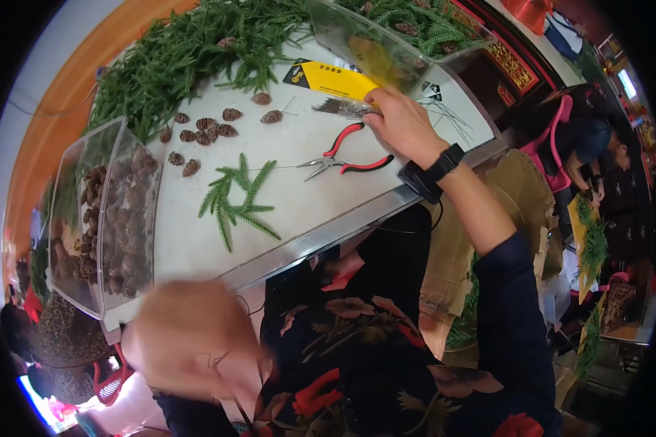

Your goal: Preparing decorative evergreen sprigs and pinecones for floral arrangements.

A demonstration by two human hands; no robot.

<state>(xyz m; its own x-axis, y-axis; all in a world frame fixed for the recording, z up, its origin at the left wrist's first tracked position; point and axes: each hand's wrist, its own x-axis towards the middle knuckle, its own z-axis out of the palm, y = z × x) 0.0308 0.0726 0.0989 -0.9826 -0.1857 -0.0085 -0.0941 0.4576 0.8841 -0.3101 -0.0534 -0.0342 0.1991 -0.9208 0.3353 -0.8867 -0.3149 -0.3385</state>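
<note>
My right hand (404, 125) reaches over the white table, fingers closed at the right end of a bundle of thin dark wires (335, 108). A yellow and black package (335, 78) lies just behind the bundle. My left hand (193, 331) is smeared by motion at the table's near left edge, so its fingers and anything in them cannot be made out. Between the hands lie red-and-black long-nose pliers (337, 157), jaws parted. Left of them is a green artificial pine sprig (239, 200) with spread branches and a wire stem pointing toward the pliers.
Several pine cones (207, 131) lie loose on the table. A clear bin (127, 218) of pine cones stands at the left. Green sprigs (197, 54) are heaped at the back, beside another clear bin (368, 47). Cardboard (448, 255) lies below the right edge. Another person (590, 149) works at far right.
</note>
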